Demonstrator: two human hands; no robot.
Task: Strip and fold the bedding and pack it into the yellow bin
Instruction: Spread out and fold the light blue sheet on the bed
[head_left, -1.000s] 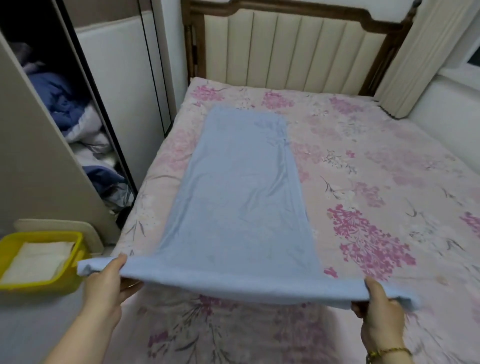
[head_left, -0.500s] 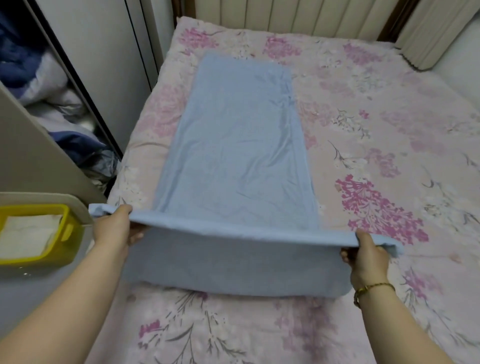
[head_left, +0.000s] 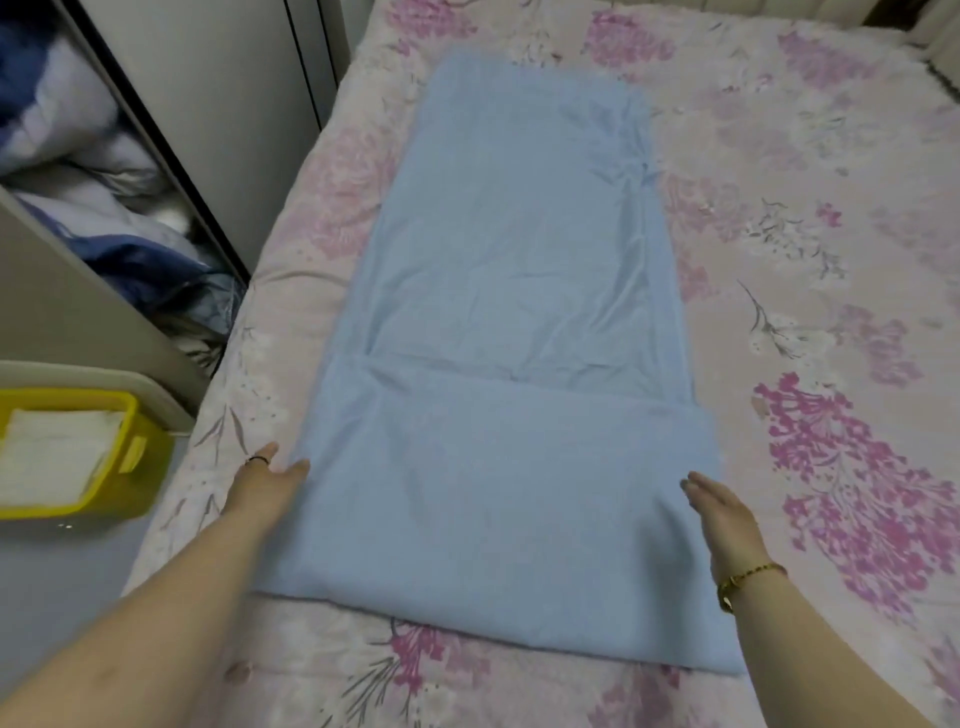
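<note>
A light blue sheet (head_left: 514, 270) lies as a long strip on the floral mattress (head_left: 810, 270). Its near end is folded over onto itself, making a doubled flap (head_left: 498, 493). My left hand (head_left: 267, 480) lies flat at the flap's left edge, fingers straight, holding nothing. Resting flat on the right part of the flap is my right hand (head_left: 724, 519), with a gold bracelet at the wrist. The yellow bin (head_left: 132, 457) stands on the floor at the left, with a folded white cloth (head_left: 54, 454) inside.
An open wardrobe (head_left: 104, 197) with piled blue and white bedding stands left of the bed. A beige board (head_left: 119, 379) leans behind the bin. Grey floor (head_left: 57, 582) lies between the bin and the bed.
Both hands carried the sheet's near edge forward, laid it down on the strip and let go. They now rest flat at the flap's sides. The view has tilted further down.
</note>
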